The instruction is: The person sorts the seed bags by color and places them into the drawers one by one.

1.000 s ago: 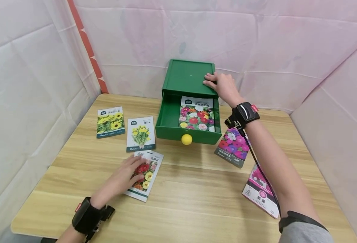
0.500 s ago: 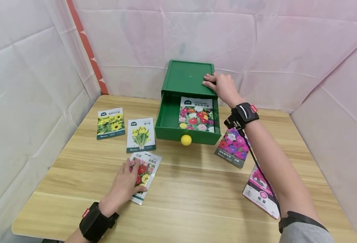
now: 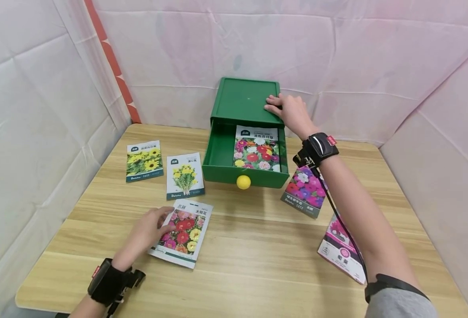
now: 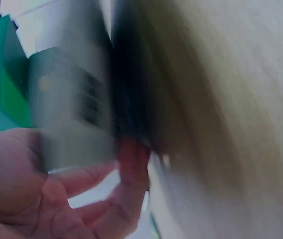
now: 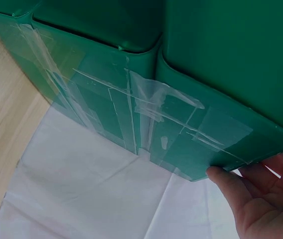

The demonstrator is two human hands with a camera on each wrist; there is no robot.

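Your left hand (image 3: 148, 229) pinches the left edge of the mixed-flower seed packet (image 3: 182, 232), which lies on the wooden table (image 3: 257, 251) in front of the green drawer box (image 3: 245, 132). Your right hand (image 3: 291, 112) rests on the box's top right corner, fingers laid straight; the drawer stands open with another seed packet (image 3: 256, 148) inside.

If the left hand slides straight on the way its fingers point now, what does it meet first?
The left hand already touches the mixed-flower seed packet at its near left edge. Going on up and right across it, the hand would probably next reach the green drawer with the yellow knob, though depth is uncertain.
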